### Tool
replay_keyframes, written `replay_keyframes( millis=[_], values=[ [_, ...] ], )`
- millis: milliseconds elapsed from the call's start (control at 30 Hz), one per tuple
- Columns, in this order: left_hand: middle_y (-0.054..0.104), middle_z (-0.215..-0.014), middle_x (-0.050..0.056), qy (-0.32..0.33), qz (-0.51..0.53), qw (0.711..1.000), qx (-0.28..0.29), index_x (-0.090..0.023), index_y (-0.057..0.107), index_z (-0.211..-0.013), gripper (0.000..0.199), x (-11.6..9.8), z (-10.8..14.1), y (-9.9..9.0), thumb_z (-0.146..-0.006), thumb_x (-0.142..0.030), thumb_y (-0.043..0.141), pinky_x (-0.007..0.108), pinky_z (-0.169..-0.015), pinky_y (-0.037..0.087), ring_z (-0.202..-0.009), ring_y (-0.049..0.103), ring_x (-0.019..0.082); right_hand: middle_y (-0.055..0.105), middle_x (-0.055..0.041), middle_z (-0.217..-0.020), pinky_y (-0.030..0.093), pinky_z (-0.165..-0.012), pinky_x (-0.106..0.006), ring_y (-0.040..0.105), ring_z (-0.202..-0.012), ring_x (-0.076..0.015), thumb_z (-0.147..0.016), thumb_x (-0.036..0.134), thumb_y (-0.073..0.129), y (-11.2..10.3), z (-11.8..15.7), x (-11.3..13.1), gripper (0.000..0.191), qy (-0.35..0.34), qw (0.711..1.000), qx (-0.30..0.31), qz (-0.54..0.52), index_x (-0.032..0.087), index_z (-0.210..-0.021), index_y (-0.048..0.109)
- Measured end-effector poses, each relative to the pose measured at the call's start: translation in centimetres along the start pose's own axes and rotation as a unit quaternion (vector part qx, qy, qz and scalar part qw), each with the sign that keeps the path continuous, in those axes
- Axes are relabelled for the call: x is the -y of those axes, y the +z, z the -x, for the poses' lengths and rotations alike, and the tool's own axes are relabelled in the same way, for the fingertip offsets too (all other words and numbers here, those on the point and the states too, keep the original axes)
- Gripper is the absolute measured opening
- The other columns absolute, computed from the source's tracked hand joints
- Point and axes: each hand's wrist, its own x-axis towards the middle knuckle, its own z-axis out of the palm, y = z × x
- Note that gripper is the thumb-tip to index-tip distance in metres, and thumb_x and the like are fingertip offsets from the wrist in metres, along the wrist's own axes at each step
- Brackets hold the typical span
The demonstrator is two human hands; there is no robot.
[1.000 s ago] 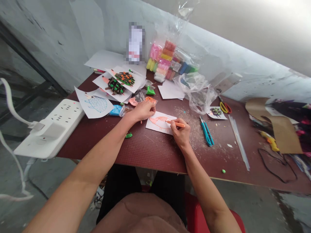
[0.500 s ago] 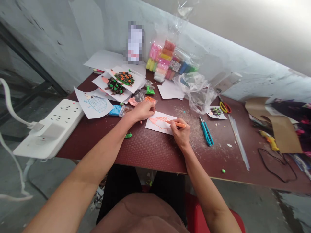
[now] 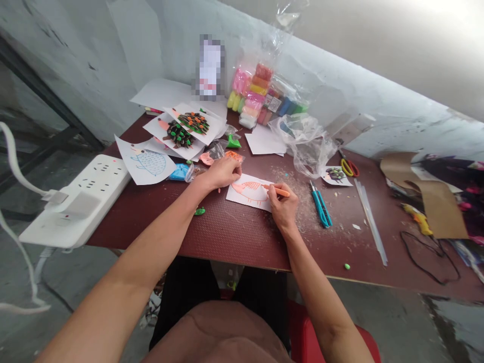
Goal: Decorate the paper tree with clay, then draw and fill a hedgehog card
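A small white sheet of paper (image 3: 247,201) lies on the table, bearing an orange line drawing of a hedgehog with rows of short marks on its back and a pinkish face. At its upper left corner my left hand (image 3: 224,172) is closed, the curled fingers and thumb holding that edge down. My right hand (image 3: 283,204) grips an orange marker (image 3: 280,191) at the sheet's right side, the tip at the hedgehog's back. Just beyond my left hand are bags of orange clay (image 3: 234,155) and pink clay (image 3: 206,159).
Hedgehog pictures (image 3: 180,135) and a blue hedgehog drawing (image 3: 147,164) lie at left, near a white power strip (image 3: 75,201). Packs of coloured clay (image 3: 257,96) stand at the wall. To the right are a teal utility knife (image 3: 320,204), scissors (image 3: 350,168) and a yellow glue gun (image 3: 418,219).
The marker tip has moved slightly right and up along the hedgehog's back, where more orange marks show. My right hand shifted a little right; my left hand stays in place.
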Motion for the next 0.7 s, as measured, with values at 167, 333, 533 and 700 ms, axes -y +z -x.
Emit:
replay_keyframes(
  millis=[167, 333, 533, 700],
  values=[
    [0.074, -0.084, 0.006, -0.001, -0.009, 1.0, 0.001, -0.015, 0.076, -0.084, 0.019, 0.05, -0.02, -0.02, -0.078, -0.012, 0.058, 0.033, -0.079, 0.048, -0.084, 0.065, 0.021, 0.063, -0.0001, -0.065, 0.039, -0.057, -0.027, 0.05, -0.055, -0.0127, -0.088, 0.041, 0.059, 0.09, -0.02, -0.16, 0.027, 0.001, 1.0, 0.011, -0.011, 0.019, -0.073, 0.067],
    [0.074, -0.088, 0.008, -0.011, 0.002, 1.0, 0.011, -0.015, 0.077, -0.087, 0.02, -0.05, 0.05, -0.15, -0.079, -0.012, 0.058, 0.035, -0.084, 0.048, -0.088, 0.066, 0.022, 0.061, 0.0005, -0.062, 0.037, -0.056, -0.027, 0.048, -0.054, -0.0124, -0.087, 0.04, 0.058, 0.14, 0.01, -0.11, 0.027, 0.003, 1.0, 0.0, -0.01, 0.019, -0.071, 0.065],
    [0.075, -0.088, 0.008, -0.005, -0.003, 1.0, 0.01, -0.014, 0.076, -0.087, 0.02, 0.0, 0.03, -0.13, -0.08, -0.013, 0.058, 0.034, -0.083, 0.048, -0.087, 0.066, 0.022, 0.061, 0.0007, -0.063, 0.037, -0.056, -0.026, 0.047, -0.054, -0.0123, -0.087, 0.04, 0.058, 0.09, 0.08, -0.04, 0.027, 0.004, 1.0, 0.013, -0.002, 0.02, -0.071, 0.065],
    [0.075, -0.086, 0.007, 0.002, -0.003, 1.0, -0.003, -0.016, 0.076, -0.085, 0.019, 0.24, 0.0, 0.07, -0.079, -0.013, 0.058, 0.033, -0.081, 0.048, -0.085, 0.065, 0.021, 0.06, 0.0007, -0.063, 0.038, -0.057, -0.027, 0.048, -0.055, -0.0122, -0.088, 0.039, 0.058, 0.06, 0.1, -0.21, 0.027, 0.0, 1.0, 0.01, 0.001, 0.019, -0.071, 0.065]
  ],
)
